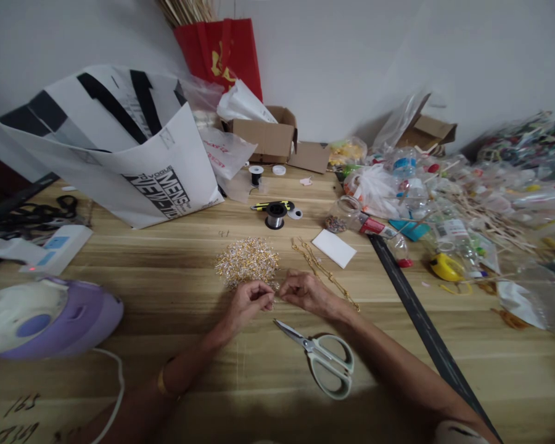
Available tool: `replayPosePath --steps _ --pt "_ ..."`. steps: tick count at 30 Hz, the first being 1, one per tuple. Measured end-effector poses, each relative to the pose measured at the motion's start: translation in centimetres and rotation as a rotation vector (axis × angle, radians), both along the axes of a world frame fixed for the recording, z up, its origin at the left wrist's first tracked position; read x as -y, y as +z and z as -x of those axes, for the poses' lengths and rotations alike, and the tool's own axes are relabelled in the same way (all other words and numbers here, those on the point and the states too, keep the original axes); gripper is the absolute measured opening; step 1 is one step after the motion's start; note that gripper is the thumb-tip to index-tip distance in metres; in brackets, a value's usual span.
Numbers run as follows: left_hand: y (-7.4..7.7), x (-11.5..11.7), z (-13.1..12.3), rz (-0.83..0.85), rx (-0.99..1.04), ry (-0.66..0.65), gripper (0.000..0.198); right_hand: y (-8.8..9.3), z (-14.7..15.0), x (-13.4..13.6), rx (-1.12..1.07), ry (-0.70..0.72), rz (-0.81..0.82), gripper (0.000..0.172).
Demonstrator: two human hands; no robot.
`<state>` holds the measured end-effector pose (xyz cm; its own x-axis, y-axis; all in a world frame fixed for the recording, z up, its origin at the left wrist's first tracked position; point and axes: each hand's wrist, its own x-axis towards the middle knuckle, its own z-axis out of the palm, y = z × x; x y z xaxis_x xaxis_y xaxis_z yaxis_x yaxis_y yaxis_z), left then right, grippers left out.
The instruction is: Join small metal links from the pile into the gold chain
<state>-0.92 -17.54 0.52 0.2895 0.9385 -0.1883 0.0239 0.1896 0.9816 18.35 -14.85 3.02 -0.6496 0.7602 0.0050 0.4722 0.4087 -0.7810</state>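
The bench (189, 382) is light brown wood with stripes. Closest, the steel scissors with pale loop handles (309, 345) lie flat, blades pointing up toward the hands. Off to the left is a cream and purple plastic machine (74, 314).

The left hand (250, 299) and right hand (309, 293) are near each other, fingertips facing. Each grip is pinched closed, thumb against finger. If there is a tiny thing in either one, it is too small to see.

Just past the left hand sits the heap of shiny gold and clear beads (247, 262). A thin gold chain (333, 281) lies stretched out by the right hand. Beyond it is a flat white rectangular card (333, 248). Farther back stands a black spool of silver wire (275, 216). Then come a brown cardboard box (263, 137) and a red bag with gold marks (245, 49).
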Motion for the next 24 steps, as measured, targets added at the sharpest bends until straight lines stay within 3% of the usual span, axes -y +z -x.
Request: replayPosePath --steps 7,24 --pt "-0.06 0.02 -0.10 -0.002 -0.007 0.003 0.027 0.31 0.15 0.19 -0.023 0.038 -0.071 0.009" --pt "-0.18 0.03 -0.13 -0.194 -0.157 -0.009 0.015 0.60 -0.03 0.14 -0.075 0.004 0.051 0.009"
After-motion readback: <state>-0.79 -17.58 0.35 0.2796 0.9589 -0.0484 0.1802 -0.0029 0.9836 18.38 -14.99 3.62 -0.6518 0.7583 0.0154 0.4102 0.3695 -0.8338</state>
